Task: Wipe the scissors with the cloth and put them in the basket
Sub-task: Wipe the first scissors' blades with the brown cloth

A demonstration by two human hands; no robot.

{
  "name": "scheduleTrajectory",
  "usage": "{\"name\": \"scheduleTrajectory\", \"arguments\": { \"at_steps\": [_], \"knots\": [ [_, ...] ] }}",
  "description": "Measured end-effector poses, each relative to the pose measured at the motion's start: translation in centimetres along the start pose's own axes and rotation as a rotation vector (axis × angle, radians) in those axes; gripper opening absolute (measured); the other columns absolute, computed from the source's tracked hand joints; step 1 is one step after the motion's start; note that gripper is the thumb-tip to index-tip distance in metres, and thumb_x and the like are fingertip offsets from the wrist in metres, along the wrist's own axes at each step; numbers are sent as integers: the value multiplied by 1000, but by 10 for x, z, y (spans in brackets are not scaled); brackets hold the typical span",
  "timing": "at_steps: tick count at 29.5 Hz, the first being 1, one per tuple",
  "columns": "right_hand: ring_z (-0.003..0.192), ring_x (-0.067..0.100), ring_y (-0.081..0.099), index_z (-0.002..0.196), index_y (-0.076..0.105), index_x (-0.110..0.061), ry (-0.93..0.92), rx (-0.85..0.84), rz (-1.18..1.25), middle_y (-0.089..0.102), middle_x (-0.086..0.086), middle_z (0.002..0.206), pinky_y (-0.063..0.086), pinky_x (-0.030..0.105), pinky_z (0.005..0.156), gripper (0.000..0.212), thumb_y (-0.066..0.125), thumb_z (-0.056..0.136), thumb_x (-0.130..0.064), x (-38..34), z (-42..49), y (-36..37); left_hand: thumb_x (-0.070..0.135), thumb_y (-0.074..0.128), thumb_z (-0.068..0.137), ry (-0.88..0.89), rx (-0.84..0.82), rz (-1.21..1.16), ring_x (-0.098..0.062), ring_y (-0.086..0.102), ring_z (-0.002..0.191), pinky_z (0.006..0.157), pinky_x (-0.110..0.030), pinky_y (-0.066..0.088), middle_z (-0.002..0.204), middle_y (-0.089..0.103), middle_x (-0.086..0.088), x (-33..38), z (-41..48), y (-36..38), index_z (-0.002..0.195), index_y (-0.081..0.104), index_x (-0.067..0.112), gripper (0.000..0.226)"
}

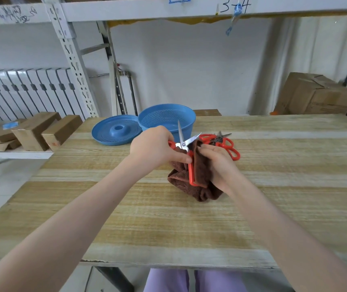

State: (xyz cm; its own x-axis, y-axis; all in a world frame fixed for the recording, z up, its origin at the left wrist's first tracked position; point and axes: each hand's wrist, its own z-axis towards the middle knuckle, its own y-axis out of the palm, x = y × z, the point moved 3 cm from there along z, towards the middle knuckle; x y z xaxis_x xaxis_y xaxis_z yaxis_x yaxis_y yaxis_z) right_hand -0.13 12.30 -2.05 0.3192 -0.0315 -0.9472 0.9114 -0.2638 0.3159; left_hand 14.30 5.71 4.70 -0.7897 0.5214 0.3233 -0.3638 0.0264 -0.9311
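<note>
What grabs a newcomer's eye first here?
The red-handled steel scissors, blades splayed open, held mid-table in the left grip against a brown terry cloth bunched in the right grip. Behind them stands a blue perforated plastic basket, with spare red-handled scissors piled to its right.

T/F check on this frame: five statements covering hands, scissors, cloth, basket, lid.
1. The left hand grips the red-handled scissors with their blades spread apart. True.
2. The brown cloth lies untouched on the table. False: the right hand holds it against the scissors' handle.
3. The blue basket has its lid on. False: the blue lid lies on the wooden table to the basket's left.
4. Spare scissors with red handles lie on the table beyond the right hand. True.
5. The red-handled scissors are in the basket. False: they are held above the table, in front of the basket.
</note>
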Motion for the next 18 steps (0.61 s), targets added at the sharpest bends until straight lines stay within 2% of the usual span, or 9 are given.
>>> {"name": "scheduleTrajectory", "arguments": {
  "at_steps": [3, 6, 8, 10, 13, 15, 18],
  "knots": [
    [85, 26, 69, 96, 71, -3, 53, 32, 103, 72, 15, 91, 57, 38, 81, 26, 50, 99, -17, -1, 0, 0, 70, 79, 50, 4, 4, -8, -11, 43, 38, 46, -23, 33, 40, 37, 12, 1, -3, 0, 51, 33, 20, 68],
    [83, 32, 64, 93, 73, 3, 26, 124, -12, 69, 25, 90, 54, 45, 81, 23, 63, 89, -17, -4, 3, 8, 69, 80, 50, 12, 0, 3, -11, 43, 41, 45, -23, 30, 40, 39, 11, 7, -5, 3, 50, 37, 20, 65],
    [80, 32, 64, 91, 71, 9, -10, 199, -51, 69, 30, 93, 55, 49, 81, 26, 65, 83, -15, -6, 4, 10, 68, 80, 50, 27, -12, 21, -11, 44, 44, 45, -23, 30, 44, 41, 10, 12, -6, 6, 52, 41, 19, 62],
    [76, 30, 63, 89, 70, 11, -46, 226, -73, 69, 24, 85, 55, 43, 73, 27, 64, 81, -14, -7, 5, 9, 68, 80, 49, 23, -18, 26, -12, 44, 45, 46, -24, 32, 47, 43, 9, 13, -6, 6, 55, 45, 19, 61],
    [70, 28, 64, 80, 75, 1, -62, 186, -76, 68, 18, 78, 54, 35, 65, 18, 64, 85, -12, -5, 3, 4, 69, 80, 48, -5, -39, -8, -12, 47, 42, 47, -24, 38, 46, 44, 9, 9, -3, 3, 56, 46, 19, 61],
    [68, 25, 64, 74, 76, -5, -71, 157, -72, 68, 16, 75, 55, 34, 63, 19, 63, 87, -10, -6, 2, 2, 69, 80, 49, -4, -39, -21, -12, 49, 41, 48, -25, 39, 46, 45, 9, 9, -3, 2, 55, 44, 19, 62],
    [67, 24, 64, 75, 75, -2, -68, 173, -76, 69, 16, 74, 54, 33, 62, 17, 62, 85, -9, -9, 3, 2, 69, 79, 51, 21, -32, -5, -11, 48, 42, 46, -23, 36, 45, 44, 10, 13, -4, 5, 53, 41, 19, 63]
  ]
}}
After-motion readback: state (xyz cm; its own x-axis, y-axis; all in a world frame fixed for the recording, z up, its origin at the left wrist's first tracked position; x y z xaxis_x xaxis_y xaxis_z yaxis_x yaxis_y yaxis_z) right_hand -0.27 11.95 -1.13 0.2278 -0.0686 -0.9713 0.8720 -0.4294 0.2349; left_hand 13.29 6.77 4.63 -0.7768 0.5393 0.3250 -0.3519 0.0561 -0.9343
